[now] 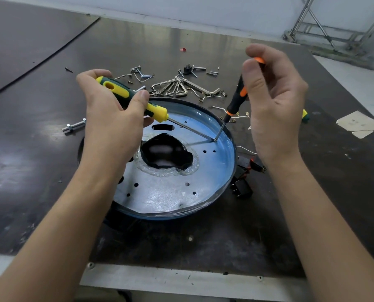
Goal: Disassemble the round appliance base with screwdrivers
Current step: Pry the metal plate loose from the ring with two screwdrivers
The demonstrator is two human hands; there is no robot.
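Note:
The round appliance base (170, 192), a grey metal disc with a blue rim and a black opening in its middle, lies on the dark table. My left hand (109, 118) grips a yellow-and-green screwdriver (136, 99) whose shaft slants down to the right. My right hand (271, 101) pinches the top of a black-and-orange screwdriver (236, 99) held nearly upright. Both tips meet at one screw (215, 140) near the base's right rim.
Loose hex keys (177, 88), screws, wire clips and a small black part (188, 69) lie scattered behind the base. A bolt (74, 126) lies at the left. Black switch parts (242, 184) sit against the base's right side. A paper scrap (358, 124) lies far right.

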